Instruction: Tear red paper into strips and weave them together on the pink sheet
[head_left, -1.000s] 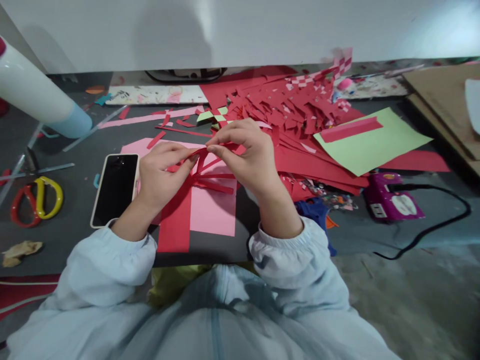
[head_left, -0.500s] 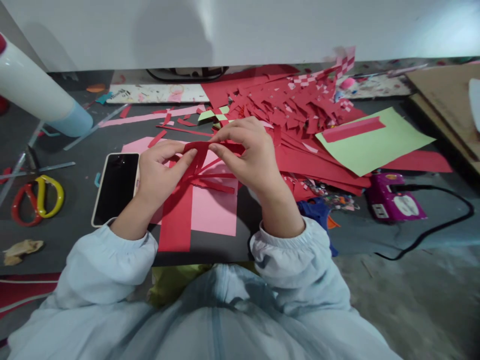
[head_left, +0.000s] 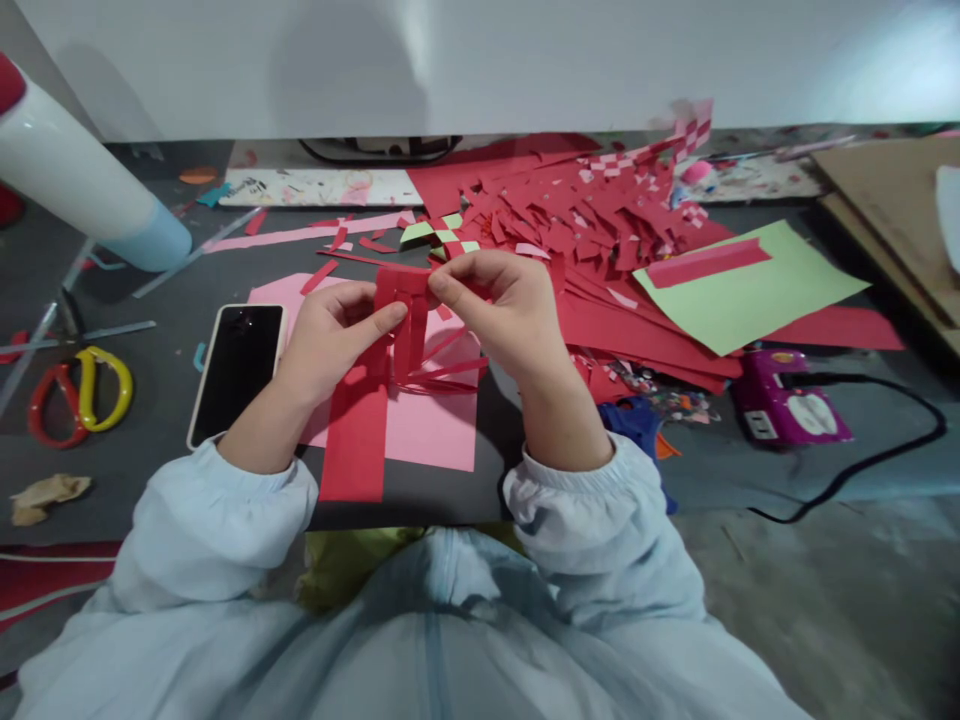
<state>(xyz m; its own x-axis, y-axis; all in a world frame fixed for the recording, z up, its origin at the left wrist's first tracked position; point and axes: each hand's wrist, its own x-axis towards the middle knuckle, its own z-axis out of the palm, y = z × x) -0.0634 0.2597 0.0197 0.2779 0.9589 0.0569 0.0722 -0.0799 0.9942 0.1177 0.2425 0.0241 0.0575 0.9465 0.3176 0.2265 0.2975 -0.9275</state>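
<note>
A red paper piece [head_left: 409, 330] cut into strips stands raised between my two hands, its loose narrow strips [head_left: 442, 380] trailing down to the right. My left hand [head_left: 326, 335] is closed on its left side, thumb across the front. At the upper right edge, the thumb and fingertips of my right hand [head_left: 510, 310] pinch the same paper. Beneath lie a pink paper sheet [head_left: 431, 440] and a wide red paper strip [head_left: 354, 450], which reaches toward the table's front edge. Where the raised piece meets that strip is partly covered by my left hand.
Left are a phone [head_left: 238, 370], scissors with red and yellow handles [head_left: 105, 390] and a white-and-blue bottle [head_left: 112, 190]. Red paper scraps [head_left: 570, 220] spread behind my hands. Right are a green sheet [head_left: 727, 310] and a purple device [head_left: 791, 400] with a black cable.
The red paper has been tilted up, so its front face with slits now shows. My right hand has shifted slightly right along its top edge; both hands keep their hold.
</note>
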